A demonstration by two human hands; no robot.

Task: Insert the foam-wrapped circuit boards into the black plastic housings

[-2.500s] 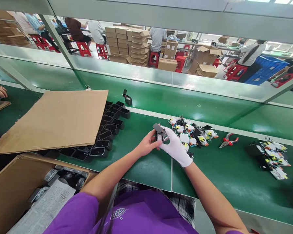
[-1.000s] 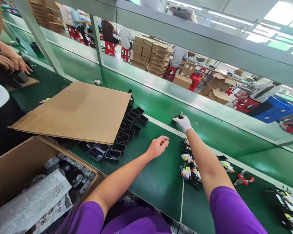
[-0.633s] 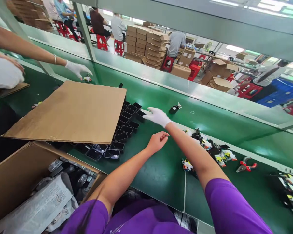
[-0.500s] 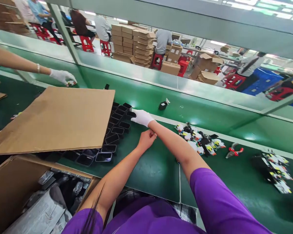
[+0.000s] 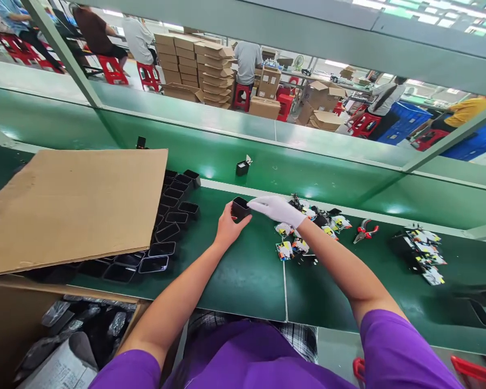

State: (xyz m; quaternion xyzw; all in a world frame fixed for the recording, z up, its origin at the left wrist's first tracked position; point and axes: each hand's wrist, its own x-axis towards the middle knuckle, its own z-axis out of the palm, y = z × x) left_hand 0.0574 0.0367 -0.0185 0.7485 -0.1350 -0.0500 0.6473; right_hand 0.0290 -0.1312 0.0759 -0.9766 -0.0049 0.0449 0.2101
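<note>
**No words to read**

No word, number or sign is clear enough to read here. The small parts (image 5: 308, 221) in the middle of the frame have bright yellow and white stickers, but any print on them is too tiny. The paper (image 5: 60, 367) in the box (image 5: 8, 319) at the lower left has print that is just a blur. The brown boxes (image 5: 210, 65) stacked at the top show no marks that can be made out.
</note>
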